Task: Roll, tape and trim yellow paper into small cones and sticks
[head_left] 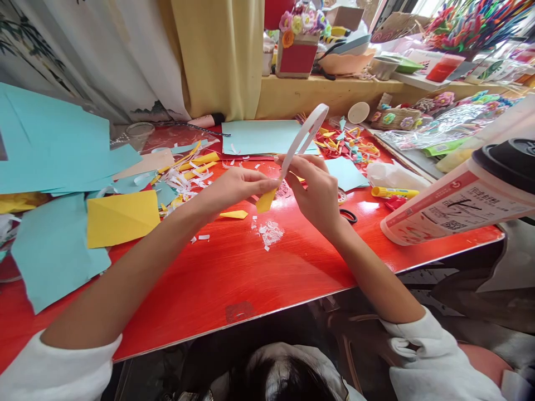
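A yellow paper piece (264, 203) hangs between the two hands, its pointed end tipping down over the bare red tabletop, just below the fingertips of the left hand (244, 188). That hand is closed in a pinch on the paper's upper part, thumb and fingers pressed together. Just beside it, a looped white strip (298, 136) rises from the same spot and bends over above the right hand (313, 186), whose thumb and curled fingers grip its lower end; whether strip and yellow piece are joined there is hard to say, since the fingers cover the meeting point. Below the hands lies a small heap of white paper bits (271, 233), with a loose yellow scrap (234, 214) near the left fingers. Black scissor handles (348, 216) sit just beside the right wrist. Farther left, white and yellow cuttings spread near a yellow sheet (123, 218) and large blue sheets (54, 145). To the right, a yellow marker (394, 192) lies near a tall cup (455, 192) with a black lid, tilted in the view.
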`<state>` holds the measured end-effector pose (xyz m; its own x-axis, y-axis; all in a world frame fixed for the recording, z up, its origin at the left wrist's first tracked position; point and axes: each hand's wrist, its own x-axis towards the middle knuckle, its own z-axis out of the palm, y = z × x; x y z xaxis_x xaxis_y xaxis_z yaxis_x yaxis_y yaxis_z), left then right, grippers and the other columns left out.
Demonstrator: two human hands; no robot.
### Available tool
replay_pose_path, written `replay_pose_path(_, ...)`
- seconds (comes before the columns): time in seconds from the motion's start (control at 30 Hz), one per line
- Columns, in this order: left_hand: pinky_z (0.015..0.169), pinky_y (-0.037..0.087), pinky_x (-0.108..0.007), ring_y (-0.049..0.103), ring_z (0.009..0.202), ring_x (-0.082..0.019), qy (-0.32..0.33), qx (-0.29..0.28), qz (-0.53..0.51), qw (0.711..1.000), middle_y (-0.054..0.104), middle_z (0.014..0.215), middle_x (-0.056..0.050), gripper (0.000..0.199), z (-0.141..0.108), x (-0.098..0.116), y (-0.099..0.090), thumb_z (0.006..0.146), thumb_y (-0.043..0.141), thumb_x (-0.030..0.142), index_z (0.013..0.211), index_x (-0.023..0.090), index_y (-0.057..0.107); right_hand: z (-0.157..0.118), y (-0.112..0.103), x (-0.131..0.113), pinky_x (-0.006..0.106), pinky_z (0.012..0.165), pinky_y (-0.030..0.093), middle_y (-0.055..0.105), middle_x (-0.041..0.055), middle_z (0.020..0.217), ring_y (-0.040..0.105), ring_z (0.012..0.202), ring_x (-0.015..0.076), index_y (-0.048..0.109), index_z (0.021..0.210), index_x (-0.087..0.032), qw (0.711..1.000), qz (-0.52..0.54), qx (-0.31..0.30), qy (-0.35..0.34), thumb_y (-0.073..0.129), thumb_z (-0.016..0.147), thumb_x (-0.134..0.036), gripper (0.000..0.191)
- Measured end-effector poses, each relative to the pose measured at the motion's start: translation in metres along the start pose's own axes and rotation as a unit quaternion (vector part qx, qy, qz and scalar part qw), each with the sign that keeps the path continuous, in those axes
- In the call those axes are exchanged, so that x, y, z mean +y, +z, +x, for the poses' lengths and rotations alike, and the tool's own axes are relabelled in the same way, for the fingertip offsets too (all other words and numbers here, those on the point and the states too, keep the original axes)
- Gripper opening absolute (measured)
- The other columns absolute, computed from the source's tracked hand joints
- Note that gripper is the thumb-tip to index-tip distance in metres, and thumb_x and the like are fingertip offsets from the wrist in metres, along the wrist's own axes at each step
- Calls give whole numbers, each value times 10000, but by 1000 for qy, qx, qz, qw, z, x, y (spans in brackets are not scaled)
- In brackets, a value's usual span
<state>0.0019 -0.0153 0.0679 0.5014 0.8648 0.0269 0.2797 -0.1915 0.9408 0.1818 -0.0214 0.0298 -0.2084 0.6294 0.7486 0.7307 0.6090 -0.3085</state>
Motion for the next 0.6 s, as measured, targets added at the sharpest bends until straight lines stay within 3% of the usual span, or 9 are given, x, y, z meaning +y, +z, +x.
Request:
replay_pose_path(0.13,634,446,-250,593,705,-135,6,-33,-37,999,676,772,-33,224,0,-5,9,744,641,415,750,197,692,-1,0,-1,370,959,446,673,10,990,585,1020,168,596,1076,-246,1000,-10,-12,-23,374,928,-166,278)
replay_pose_path(0.37,592,415,-256,550,591,-114,8,-5,-73,997,622,624,-5,258,2,-16,16,708,680,393,597,172,605,0,1,-1,341,903,485,673,8,998,570,1042,164,599,1085,-248,999,6,-40,-23,376,921,-159,291)
replay_pose_path(0.6,744,464,-301,620,829,-167,6,-26,-60,998,696,869,-35,205,3,-13,11,712,679,395,803,212,700,2,0,4,344,911,471,689,-3,1004,590,1028,157,619,1048,-253,997,3,-50,-51,406,921,-172,261)
